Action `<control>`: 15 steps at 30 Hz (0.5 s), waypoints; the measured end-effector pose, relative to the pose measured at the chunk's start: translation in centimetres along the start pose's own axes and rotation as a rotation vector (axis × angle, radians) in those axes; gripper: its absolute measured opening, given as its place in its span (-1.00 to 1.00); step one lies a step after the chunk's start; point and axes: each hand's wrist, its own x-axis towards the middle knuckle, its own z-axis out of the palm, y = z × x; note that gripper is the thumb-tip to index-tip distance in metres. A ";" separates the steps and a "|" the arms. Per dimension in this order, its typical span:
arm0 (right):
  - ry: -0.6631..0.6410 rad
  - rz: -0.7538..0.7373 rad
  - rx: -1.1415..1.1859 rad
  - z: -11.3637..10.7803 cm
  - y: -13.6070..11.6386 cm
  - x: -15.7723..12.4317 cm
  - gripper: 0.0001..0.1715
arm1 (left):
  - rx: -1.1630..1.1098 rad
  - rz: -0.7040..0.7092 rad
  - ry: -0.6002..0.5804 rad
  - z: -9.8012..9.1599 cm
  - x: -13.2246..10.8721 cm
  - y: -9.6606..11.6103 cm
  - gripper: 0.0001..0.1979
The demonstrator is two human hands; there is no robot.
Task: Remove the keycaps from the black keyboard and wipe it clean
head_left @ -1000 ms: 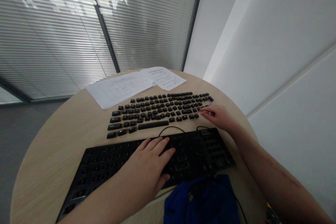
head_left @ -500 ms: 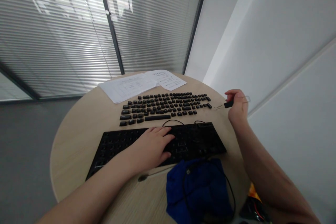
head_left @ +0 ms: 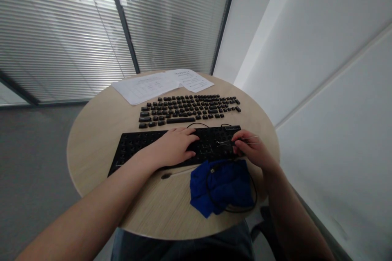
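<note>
A black keyboard [head_left: 139, 142] with its keycaps off lies across the round table. My left hand [head_left: 174, 147] rests on its middle, palm down with the fingers stretched out, covering part of it. Over the keyboard's right end, my right hand [head_left: 252, 151] is closed round a wire keycap puller [head_left: 225, 143]. The puller's thin wire prongs point left over the keys area; whether they touch anything I cannot tell. Behind the keyboard, loose black keycaps [head_left: 180, 120] are laid out in rows in keyboard order, the long space bar in front.
A blue cloth [head_left: 229, 185] with a black cable [head_left: 241, 211] lies in front of the keyboard's right half. Left of it is a thin stick with a dark brush-like tip [head_left: 166, 175]. Printed papers [head_left: 147, 88] lie at the table's far edge. A white wall [head_left: 330, 102] stands close on the right.
My right hand has come left and in from beside the table with the keycap puller, now over the keyboard's right end. My left hand stays on the keyboard. The view has tilted down.
</note>
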 end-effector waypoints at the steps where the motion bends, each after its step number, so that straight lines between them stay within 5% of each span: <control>1: -0.020 0.011 0.021 0.1 0.2 0.0 -0.64 | -0.004 0.001 -0.002 0.0 0.0 -0.1 -0.46; 15: 0.230 -0.048 0.007 0.3 1.5 -0.3 -0.40 | -0.006 0.031 0.019 -0.2 0.3 -0.8 -0.50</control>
